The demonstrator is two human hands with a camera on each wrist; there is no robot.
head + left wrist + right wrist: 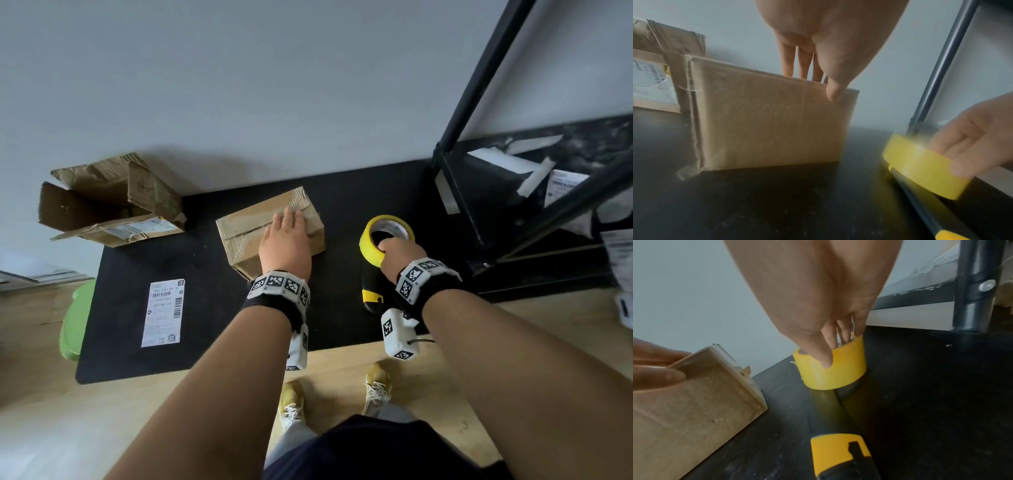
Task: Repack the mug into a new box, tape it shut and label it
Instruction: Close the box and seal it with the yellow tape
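A closed brown cardboard box lies on the black mat. My left hand rests flat on its top, fingers straight, thumb against the near side. My right hand grips a yellow tape roll, fingers inside the core and thumb on the outer wall. The roll sits just above a black and yellow utility knife. A white shipping label lies flat on the mat at the left. The mug is not visible.
An opened, worn cardboard box lies at the back left, partly off the mat. A black metal rack holding papers stands at the right. A green object sits by the mat's left edge.
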